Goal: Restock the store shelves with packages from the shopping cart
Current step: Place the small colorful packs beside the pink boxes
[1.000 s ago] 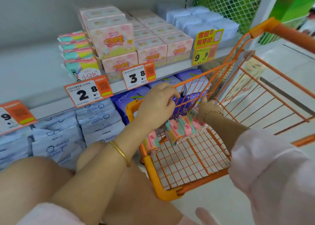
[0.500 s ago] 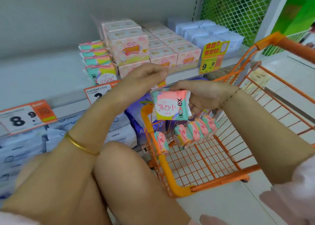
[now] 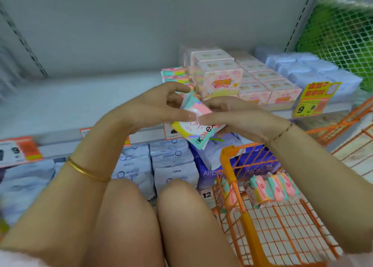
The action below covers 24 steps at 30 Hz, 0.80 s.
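The left hand (image 3: 153, 109) and right hand (image 3: 238, 119) have only a fingertip grip clamped on the soft pink-and-teal plastic pack (image 3: 198, 125), which could slip and drop below the grip.

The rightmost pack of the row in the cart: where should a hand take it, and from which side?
By its upper edge, from above, probably. The rightmost pack stands on edge against its neighbours, so only its top and right face are free, and the cart has wire walls that hinder a sideways reach. Left hand and right hand both hold another pack now.
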Each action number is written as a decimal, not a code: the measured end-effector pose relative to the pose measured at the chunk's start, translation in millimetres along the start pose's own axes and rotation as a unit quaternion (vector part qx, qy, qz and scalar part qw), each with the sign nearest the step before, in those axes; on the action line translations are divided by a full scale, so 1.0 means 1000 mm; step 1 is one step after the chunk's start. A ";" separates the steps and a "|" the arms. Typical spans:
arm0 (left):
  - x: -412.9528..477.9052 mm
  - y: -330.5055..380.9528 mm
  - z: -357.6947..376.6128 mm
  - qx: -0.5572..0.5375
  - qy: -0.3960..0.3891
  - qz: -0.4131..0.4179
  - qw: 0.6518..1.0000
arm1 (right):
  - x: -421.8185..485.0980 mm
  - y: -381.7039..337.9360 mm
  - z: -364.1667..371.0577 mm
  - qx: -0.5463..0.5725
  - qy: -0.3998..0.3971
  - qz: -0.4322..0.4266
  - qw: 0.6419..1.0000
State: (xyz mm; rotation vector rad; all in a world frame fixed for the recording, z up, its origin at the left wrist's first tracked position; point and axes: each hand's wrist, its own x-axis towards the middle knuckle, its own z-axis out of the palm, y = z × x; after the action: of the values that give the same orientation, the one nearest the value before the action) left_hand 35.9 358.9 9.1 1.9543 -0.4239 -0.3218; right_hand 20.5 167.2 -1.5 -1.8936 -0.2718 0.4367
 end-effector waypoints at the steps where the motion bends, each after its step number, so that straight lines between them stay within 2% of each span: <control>1: 0.000 -0.002 -0.002 -0.005 0.021 0.001 1.000 | 0.004 -0.001 0.006 0.030 0.013 0.000 0.999; 4: 0.002 -0.013 -0.015 -0.012 0.094 -0.032 0.995 | 0.018 -0.001 0.025 0.188 0.064 -0.001 0.980; 7: 0.003 -0.018 -0.026 -0.006 0.046 -0.063 0.997 | 0.031 -0.003 0.043 0.321 0.061 -0.023 0.945; 9: 0.003 -0.018 -0.033 -0.005 0.031 -0.051 0.998 | 0.041 -0.006 0.049 0.305 0.067 -0.037 0.949; 12: 0.016 -0.016 -0.055 -0.032 0.091 -0.045 0.994 | 0.057 -0.014 0.051 0.125 0.127 -0.064 0.982; 14: 0.039 -0.016 -0.078 -0.015 0.156 -0.029 0.987 | 0.068 -0.019 0.047 -0.073 0.193 -0.114 0.972; 17: 0.087 -0.016 -0.105 0.110 0.267 -0.003 0.957 | 0.084 -0.028 0.040 -0.318 0.251 -0.184 0.896; 19: 0.122 -0.020 -0.114 0.186 0.316 0.006 0.930 | 0.092 -0.030 0.037 -0.455 0.252 -0.172 0.837; 21: 0.153 -0.025 -0.118 0.257 0.328 -0.002 0.909 | 0.098 -0.027 0.037 -0.552 0.237 -0.130 0.789; 23: 0.179 -0.032 -0.119 0.318 0.308 -0.018 0.896 | 0.101 -0.023 0.038 -0.593 0.221 -0.108 0.767; 24: 0.190 -0.036 -0.118 0.339 0.293 -0.023 0.894 | 0.101 -0.021 0.037 -0.589 0.217 -0.109 0.771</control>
State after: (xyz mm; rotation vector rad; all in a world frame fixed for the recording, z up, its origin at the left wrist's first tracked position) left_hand 260.2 386.7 17.2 2.6056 -0.0826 0.4569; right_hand 96.5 246.1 -10.4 -3.0560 -0.5150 -0.5017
